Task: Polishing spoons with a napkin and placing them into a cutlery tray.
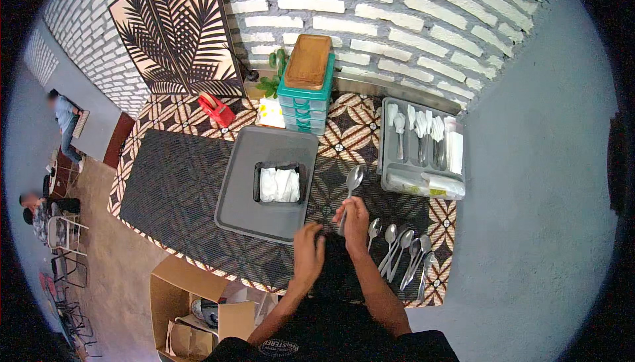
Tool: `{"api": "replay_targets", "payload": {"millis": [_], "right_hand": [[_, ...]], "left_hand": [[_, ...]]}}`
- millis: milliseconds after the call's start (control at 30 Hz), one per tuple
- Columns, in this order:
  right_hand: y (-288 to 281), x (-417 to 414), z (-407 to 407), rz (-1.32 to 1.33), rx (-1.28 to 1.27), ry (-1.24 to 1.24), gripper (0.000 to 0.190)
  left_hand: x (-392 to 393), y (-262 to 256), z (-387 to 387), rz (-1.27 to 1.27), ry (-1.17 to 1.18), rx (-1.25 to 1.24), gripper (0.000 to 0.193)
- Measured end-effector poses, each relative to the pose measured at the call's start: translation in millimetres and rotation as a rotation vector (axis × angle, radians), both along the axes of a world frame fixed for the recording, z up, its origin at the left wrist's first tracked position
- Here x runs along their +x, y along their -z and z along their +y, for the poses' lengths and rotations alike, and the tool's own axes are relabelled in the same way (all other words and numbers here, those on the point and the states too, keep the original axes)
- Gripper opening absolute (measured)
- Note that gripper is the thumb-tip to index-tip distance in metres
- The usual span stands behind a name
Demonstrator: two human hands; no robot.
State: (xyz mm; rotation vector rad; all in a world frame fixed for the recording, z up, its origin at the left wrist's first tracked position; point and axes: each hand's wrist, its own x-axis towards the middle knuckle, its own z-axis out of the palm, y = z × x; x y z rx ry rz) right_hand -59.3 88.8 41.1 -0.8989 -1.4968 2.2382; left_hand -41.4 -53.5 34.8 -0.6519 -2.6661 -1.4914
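Observation:
My right hand point(354, 220) grips a metal spoon point(354, 179) by its handle, bowl pointing up. To its left, my left hand point(308, 255) has its fingers apart beside the lower right edge of a grey tray point(233, 203); nothing shows in it. On that tray stands a small black container point(256, 183) with folded white napkins point(279, 185). Several loose spoons point(406, 239) lie side by side to the right of my right hand. Farther right, a grey cutlery organizer point(386, 139) contains utensils with white-wrapped upper ends point(420, 124) and plastic-wrapped items point(421, 184).
Teal-lidded plastic drawers point(305, 106) bear a wooden tray point(308, 62) near the brick wall. A red tape dispenser point(216, 109) stands left of them. An open cardboard box point(183, 282) is below the table's near edge. Two people point(67, 119) are far left.

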Motion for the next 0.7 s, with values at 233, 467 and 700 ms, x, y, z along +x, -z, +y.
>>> {"api": "replay_targets", "payload": {"millis": [233, 467, 700], "right_hand": [[65, 9, -54, -0.08, -0.022, -0.112, 0.018], [64, 17, -66, 0.033, 0.003, -0.2, 0.022], [62, 30, -53, 0.06, -0.006, -0.18, 0.024]], "left_hand": [[-97, -22, -18, 0.275, -0.305, -0.19, 0.021], [-155, 2, -19, 0.117, -0.232, -0.455, 0.021], [-175, 17, -14, 0.193, -0.212, -0.602, 0.018]]}}
